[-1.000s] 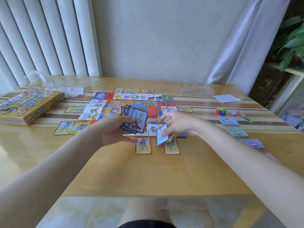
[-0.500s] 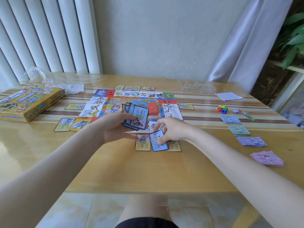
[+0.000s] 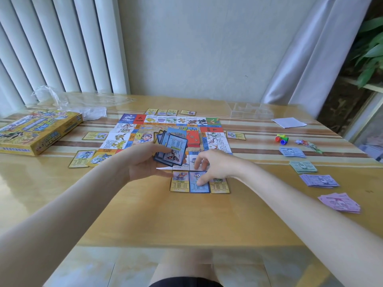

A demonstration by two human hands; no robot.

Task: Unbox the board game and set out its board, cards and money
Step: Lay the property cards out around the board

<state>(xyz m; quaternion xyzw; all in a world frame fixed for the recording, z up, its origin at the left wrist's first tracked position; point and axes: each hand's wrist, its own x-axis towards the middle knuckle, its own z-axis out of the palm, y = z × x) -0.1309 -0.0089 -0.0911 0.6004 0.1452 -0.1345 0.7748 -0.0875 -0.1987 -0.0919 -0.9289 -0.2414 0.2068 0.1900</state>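
Blue card (image 3: pixel 198 182) lengthwise toward board (image 3: pixel 172 129)

Wooden table (image 3: pixel 186 220) w/ striped runner, white vertical blinds (image 3: pixel 62 48) back left, pale wall (image 3: pixel 196 42) behind, grey curtain (image 3: pixel 310 54) at right, green plant (image 3: pixel 373 50) far right, tiled floor (image 3: pixel 103 268) below table edge

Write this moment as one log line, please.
left hand: holds blue cards | right hand: presses blue card flat on table

Right hand (image 3: pixel 215 166) on blue card (image 3: pixel 199 183)
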